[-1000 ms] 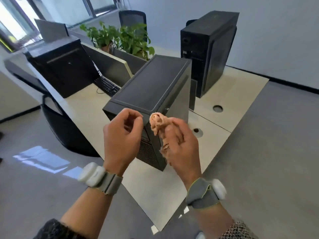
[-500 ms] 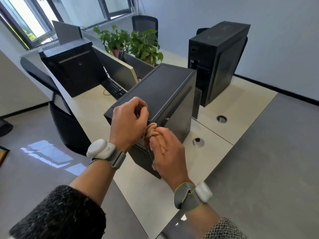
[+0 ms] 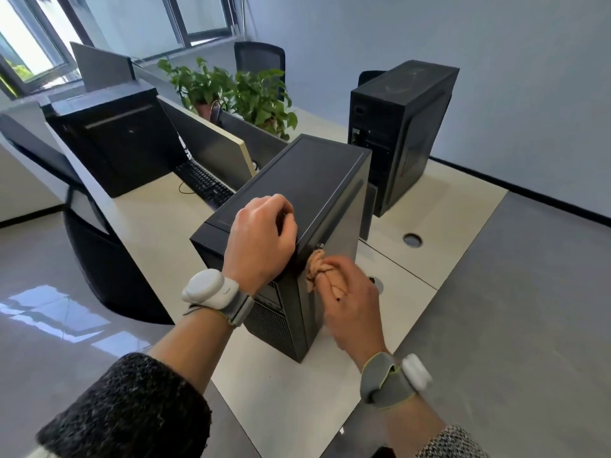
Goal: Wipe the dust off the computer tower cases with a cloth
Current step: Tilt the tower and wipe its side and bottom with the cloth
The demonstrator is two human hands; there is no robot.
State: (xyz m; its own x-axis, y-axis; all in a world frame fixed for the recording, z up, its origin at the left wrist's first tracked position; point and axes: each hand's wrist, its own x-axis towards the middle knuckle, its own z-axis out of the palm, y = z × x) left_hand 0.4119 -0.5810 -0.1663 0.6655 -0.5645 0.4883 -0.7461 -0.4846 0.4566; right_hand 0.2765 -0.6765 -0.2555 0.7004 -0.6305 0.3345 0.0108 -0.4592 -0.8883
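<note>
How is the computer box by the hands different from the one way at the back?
The near tower has a left hand resting on its top and a right hand pressing a cloth to its side; the far tower is untouched. The near tower's top looks smooth; the far tower's shows pale smudges. The near tower's side is grey; the far tower's is black. Both stand upright on the pale desk.

Daylight from the metal-framed windows [image 3: 29,44] at ten o'clock glares off the glossy grey floor [image 3: 56,312]. Edges bow; the right hand [image 3: 350,302] and crumpled tan cloth [image 3: 317,269] look motion-blurred.
</note>
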